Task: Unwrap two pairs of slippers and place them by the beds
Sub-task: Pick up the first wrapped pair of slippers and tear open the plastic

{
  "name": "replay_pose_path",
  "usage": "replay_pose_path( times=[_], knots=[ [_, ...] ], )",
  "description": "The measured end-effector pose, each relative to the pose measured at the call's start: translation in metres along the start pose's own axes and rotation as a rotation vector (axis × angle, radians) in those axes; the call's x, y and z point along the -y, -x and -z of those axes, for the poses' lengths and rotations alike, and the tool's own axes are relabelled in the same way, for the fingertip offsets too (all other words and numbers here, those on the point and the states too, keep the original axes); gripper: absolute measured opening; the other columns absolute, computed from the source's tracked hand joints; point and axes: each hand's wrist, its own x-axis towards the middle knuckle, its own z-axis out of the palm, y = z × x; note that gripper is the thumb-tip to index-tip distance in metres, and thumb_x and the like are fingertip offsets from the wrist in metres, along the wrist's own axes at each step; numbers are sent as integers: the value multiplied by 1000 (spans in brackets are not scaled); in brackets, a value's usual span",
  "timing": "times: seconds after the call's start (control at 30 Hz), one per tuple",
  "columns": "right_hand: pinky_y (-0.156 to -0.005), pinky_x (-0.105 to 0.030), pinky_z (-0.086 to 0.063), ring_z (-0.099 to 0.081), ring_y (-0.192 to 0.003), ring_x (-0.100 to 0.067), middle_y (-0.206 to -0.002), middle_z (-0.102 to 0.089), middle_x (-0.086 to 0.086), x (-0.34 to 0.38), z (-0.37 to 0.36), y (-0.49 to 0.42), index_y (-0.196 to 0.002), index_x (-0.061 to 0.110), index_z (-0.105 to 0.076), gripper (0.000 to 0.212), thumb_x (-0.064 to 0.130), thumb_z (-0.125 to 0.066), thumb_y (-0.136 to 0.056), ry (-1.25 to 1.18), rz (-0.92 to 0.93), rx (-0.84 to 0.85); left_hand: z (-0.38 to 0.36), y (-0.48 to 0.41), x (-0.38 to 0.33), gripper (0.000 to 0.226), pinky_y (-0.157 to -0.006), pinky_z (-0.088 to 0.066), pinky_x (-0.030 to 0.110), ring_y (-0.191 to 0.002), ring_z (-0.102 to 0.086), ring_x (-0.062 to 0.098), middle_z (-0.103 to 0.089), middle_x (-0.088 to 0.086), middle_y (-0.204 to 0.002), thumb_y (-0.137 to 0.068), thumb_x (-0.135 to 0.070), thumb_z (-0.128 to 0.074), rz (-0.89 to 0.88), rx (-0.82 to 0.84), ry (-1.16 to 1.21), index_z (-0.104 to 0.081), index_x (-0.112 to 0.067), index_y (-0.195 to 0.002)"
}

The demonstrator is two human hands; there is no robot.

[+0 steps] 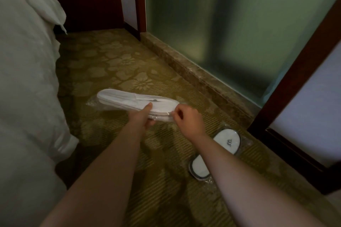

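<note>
Above the patterned green carpet [129,72], left hand [143,116] grips the plastic-wrapped white slipper pair [132,102], right hand [186,118] pinches its wrap; second wrapped white slipper pair [227,143] lies untouched, nothing placed.

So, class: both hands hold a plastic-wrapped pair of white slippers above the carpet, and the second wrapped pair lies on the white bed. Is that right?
Not quite. In the head view the second wrapped pair of white slippers lies on the patterned carpet, not on the bed. The left hand and right hand do hold the first wrapped pair.
</note>
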Motion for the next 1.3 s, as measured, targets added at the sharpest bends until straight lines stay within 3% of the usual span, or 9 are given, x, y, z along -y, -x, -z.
replay_pose_path(
  times=[0.07, 0.17, 0.23, 0.37, 0.5, 0.7, 0.93, 1.17, 1.3],
  knots=[
    [-67, -36, -49, -58, -70, -20, -75, -62, -5, -5, 2, -1, -78, 12, -61, 18, 21, -54, -92, -208, -95, 35, 5, -2, 0, 66, -74, -59, 40, -79, -62, 21, -59, 13, -115, -83, -15, -69, 14, -15, -29, -35, -14, -140],
    [-69, -37, -52, -59, -69, -21, -66, -58, 1, -17, 4, 1, -64, 22, -51, 29, 18, -53, -93, -346, -189, 63, 11, 0, -1, 70, -55, -55, 34, -78, -61, 21, -57, 15, -129, -85, -14, -66, 22, -13, -30, -30, -16, -144],
    [-68, -36, -51, -57, -66, -21, -64, -58, -2, -25, 3, 2, -61, 23, -50, 31, 16, -54, -92, -398, -254, 37, 14, 1, -3, 71, -51, -52, 33, -91, -61, 25, -53, 15, -135, -85, -12, -66, 31, -21, -8, -28, -18, -146],
    [-57, -27, -42, -53, -61, -21, -59, -55, -5, -33, 2, -1, -60, 15, -52, 29, 8, -54, -88, -501, -397, -17, 15, 3, -5, 72, -59, -53, 36, -105, -59, 28, -51, 15, -137, -85, -11, -65, 51, -22, 35, -27, -20, -146],
    [-63, -31, -47, -57, -71, -23, -77, -59, -8, -32, 3, -1, -71, 15, -53, 18, 15, -53, -90, -641, -486, 38, 14, 1, -2, 75, -73, -54, 39, -112, -58, 30, -50, 15, -138, -85, -11, -66, 42, -1, -31, -24, -23, -146],
    [-73, -38, -52, -57, -70, -20, -69, -59, 0, -33, -2, -1, -67, 20, -55, 24, 35, -64, -84, -513, -431, 93, 14, 1, 1, 77, -76, -52, 42, -110, -55, 31, -46, 14, -141, -85, -14, -66, 12, 61, -180, -22, -26, -148],
    [-63, -25, -38, -43, -53, -10, -54, -48, 2, -31, -5, 2, -54, 18, -49, 38, 17, -59, -90, -398, -337, 239, 10, 3, 2, 77, -58, -52, 34, -103, -55, 26, -49, 12, -139, -84, -17, -67, -25, 104, -230, -25, -28, -147],
    [-55, -27, -40, -41, -54, -13, -56, -46, -1, -35, 1, -3, -64, 9, -55, 25, 7, -53, -89, -608, -460, 57, 11, 3, -2, 67, -65, -53, 38, -91, -58, 25, -51, 9, -135, -87, -19, -64, 27, 65, -59, -32, -24, -145],
    [-49, -22, -38, -41, -51, -12, -55, -47, -2, -35, 4, -7, -57, 13, -52, 33, 7, -53, -90, -666, -530, -14, 7, 2, -4, 65, -81, -54, 41, -104, -57, 28, -52, 12, -135, -86, -22, -64, 38, 25, 25, -34, -23, -144]
  ],
)
